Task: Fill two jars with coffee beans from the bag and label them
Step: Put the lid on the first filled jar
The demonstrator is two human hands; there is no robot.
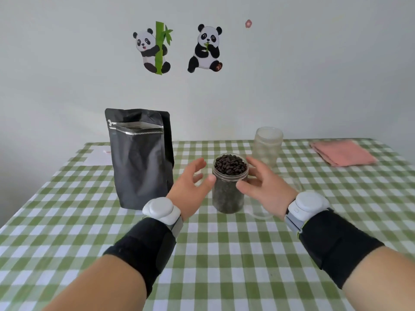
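A clear jar [229,189] brim-full of dark coffee beans stands mid-table with no lid on it. My left hand [190,182] is just left of it, fingers spread and relaxed, thumb tip near the jar's rim. My right hand [262,182] is just right of the jar, fingers spread, thumb close to the jar's wall; whether either hand touches the glass I cannot tell. A black zip bag [141,162] stands upright and open to the left. An empty clear jar [267,145] stands behind and to the right.
A folded pink cloth [343,153] lies at the back right of the green-checked tablecloth [224,254]. White paper [98,156] lies behind the bag at the back left. A clear round lid [262,214] lies by my right wrist.
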